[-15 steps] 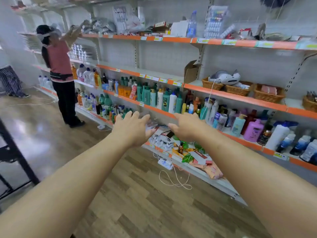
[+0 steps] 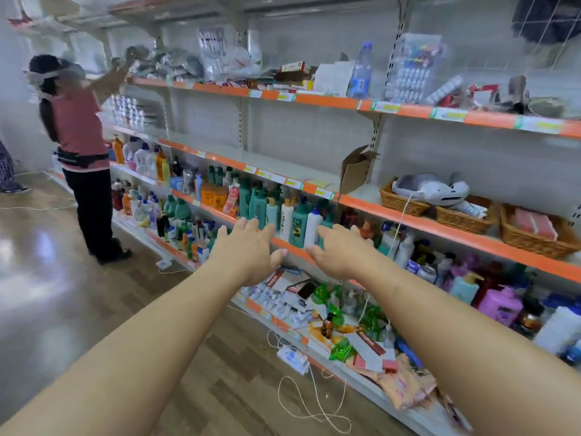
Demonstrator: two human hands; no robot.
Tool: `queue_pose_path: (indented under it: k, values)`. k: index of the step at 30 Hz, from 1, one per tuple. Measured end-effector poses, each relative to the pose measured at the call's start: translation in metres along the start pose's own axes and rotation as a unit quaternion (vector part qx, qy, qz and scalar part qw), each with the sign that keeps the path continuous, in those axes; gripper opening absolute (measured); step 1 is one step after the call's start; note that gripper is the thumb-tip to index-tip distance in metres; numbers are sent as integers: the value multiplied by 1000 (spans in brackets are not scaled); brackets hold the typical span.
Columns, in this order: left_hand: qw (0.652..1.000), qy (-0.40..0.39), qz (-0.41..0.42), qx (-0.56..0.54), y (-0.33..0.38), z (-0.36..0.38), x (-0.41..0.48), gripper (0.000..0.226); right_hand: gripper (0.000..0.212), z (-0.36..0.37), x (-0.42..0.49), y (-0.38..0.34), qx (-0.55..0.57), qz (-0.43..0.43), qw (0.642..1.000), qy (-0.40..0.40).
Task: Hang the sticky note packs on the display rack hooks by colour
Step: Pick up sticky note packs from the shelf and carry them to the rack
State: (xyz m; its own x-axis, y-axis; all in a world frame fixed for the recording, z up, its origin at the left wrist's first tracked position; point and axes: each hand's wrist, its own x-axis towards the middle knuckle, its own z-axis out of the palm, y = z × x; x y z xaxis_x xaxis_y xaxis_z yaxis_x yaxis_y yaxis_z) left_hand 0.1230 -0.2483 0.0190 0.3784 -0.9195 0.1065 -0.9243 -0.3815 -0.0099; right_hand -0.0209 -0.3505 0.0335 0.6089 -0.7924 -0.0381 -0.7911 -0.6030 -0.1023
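Both my arms stretch forward towards a long shop shelving unit. My left hand (image 2: 248,250) and my right hand (image 2: 338,251) hover side by side in front of the orange-edged shelf (image 2: 440,231) of bottles, fingers straight and spread, holding nothing. Pink flat packs (image 2: 534,223) lie in a wicker basket at the right of the middle shelf; I cannot tell whether they are sticky note packs. No display rack with hooks is plainly visible.
A person in a pink top (image 2: 80,146) stands at the left, reaching up to the top shelf. A white power strip (image 2: 292,357) and loose cable (image 2: 317,404) lie on the wooden floor by the shelf base. Wicker baskets (image 2: 402,201) hold a white headset.
My view has moved closer to the shelves and tilted up slightly. Both hands stay stretched out and spread, now in front of the bottle shelf rather than the bottom shelf.
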Motion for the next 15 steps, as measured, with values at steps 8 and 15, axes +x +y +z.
queue_pose_path:
  k: [8,15]
  values:
    - [1000,-13,17,-12,-59,24,149,67,63,10,157,-4,5,29,999,17]
    - [998,-6,55,-6,-116,31,286,69,58,2,292,-27,-8,54,998,40]
